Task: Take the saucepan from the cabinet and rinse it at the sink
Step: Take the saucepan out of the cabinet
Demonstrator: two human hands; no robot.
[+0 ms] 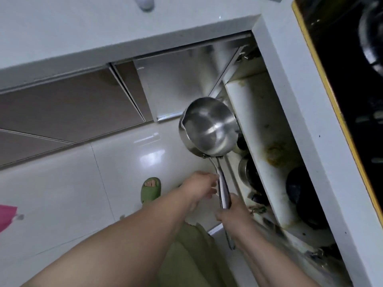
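At far left a pink object (7, 217) is seen on the pale floor tiles (62, 193), and a green slipper (150, 189) with a foot in it is seen further in. Above them the white countertop (83, 38) runs across, w/ closed brown cabinet fronts (62, 104) below it.

Towards the middle, the left hand (202, 186) is held beside the handle (223, 192) of the saucepan (209, 127). Its fingers are loosely curled and reach to the handle; if the handle is really grasped by them cannot be told, approx. only a touch. Just to the right, the right hand (233, 214) is closed firmly around the lower end of the handle, so the weight is carried here.

The saucepan is held up in the air, outside the cabinet, in front of an open door (176, 85), mouth turned to the camera. Nothing is seen inside it, only bare shiny steel.

At right the open cabinet (269, 141) is seen, stained inside. Dark pots or pans (300, 193) and some round metal pieces are kept in it; exact items cannot be told. Far right, a black stove top (352, 79) is set in the counter.

Step in hand, as judged: the taking-out is nearly done. For the next move the pan must be lifted clear of the counter edge and carried to the sink, which is not in view; a turn of the body is probably needed.
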